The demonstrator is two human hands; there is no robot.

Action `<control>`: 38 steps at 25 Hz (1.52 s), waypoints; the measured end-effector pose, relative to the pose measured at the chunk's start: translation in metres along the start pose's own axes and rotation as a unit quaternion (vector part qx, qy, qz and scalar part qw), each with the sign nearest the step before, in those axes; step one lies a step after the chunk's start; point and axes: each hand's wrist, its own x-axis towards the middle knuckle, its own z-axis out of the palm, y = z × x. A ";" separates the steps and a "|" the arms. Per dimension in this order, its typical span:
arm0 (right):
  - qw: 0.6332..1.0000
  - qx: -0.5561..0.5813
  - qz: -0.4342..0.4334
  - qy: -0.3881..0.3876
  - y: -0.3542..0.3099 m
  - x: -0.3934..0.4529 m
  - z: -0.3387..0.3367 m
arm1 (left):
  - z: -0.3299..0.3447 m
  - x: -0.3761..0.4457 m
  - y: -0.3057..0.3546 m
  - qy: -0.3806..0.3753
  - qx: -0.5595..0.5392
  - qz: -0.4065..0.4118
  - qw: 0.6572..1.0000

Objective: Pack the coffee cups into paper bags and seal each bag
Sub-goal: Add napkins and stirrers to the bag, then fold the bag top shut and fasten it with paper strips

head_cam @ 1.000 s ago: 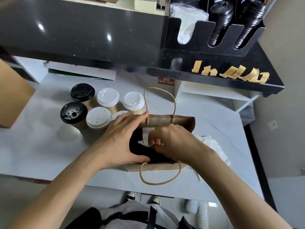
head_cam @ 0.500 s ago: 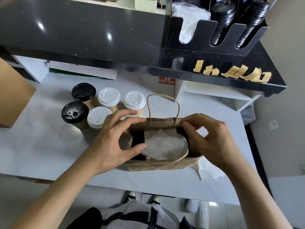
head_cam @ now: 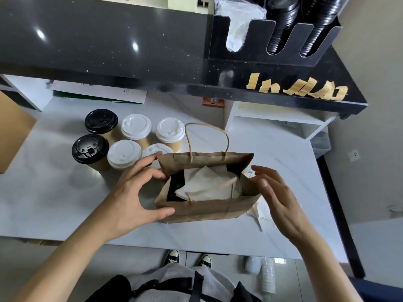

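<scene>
Six lidded coffee cups stand on the white bench left of the open kraft paper bag: two black-lidded cups, four white-lidded cups, the nearest one partly hidden behind the left hand. Bag sits upright near the bench's front edge, mouth open; inside shows a dark lid at the left end and a white napkin laid across the top, so what is loaded under it can't be counted. Far twine handle stands up, near handle has flopped into the mouth. Left hand is cupped around the bag's left end, fingers spread, thumb touching the front panel low down, fingertips at the far-left corner; it steadies the bag but doesn't pinch it. Right hand hovers just beside the right end, fingers loose and apart, holding nothing; contact with the paper not clear. Judged step: loading of this bag looks finished, closing is starting. Next move calls for pulling the near handle out of the mouth, bringing both top edges together over the napkin, folding them down flat without crushing lids, then taking one of the tan tape strips stuck on the black shelf edge to seal. The right hand is closer to the tape; the left should keep the fold held.
</scene>
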 end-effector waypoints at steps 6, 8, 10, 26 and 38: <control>0.992 -0.104 -0.047 -0.059 0.008 0.006 -0.004 | -0.003 0.014 -0.004 0.004 -0.012 -0.011 1.000; 0.988 -0.123 -0.058 -0.070 0.011 0.009 -0.007 | -0.003 0.019 -0.003 0.012 -0.016 0.000 1.000; 0.990 -0.110 -0.069 -0.059 0.014 0.013 -0.008 | -0.002 0.021 -0.001 0.016 -0.023 0.006 1.000; 0.995 0.033 -0.071 0.068 0.027 0.022 0.010 | 0.002 0.036 0.027 0.003 0.086 0.006 0.996; 0.994 0.047 -0.074 0.059 0.017 0.022 0.009 | 0.049 0.057 0.128 0.091 0.282 0.388 0.873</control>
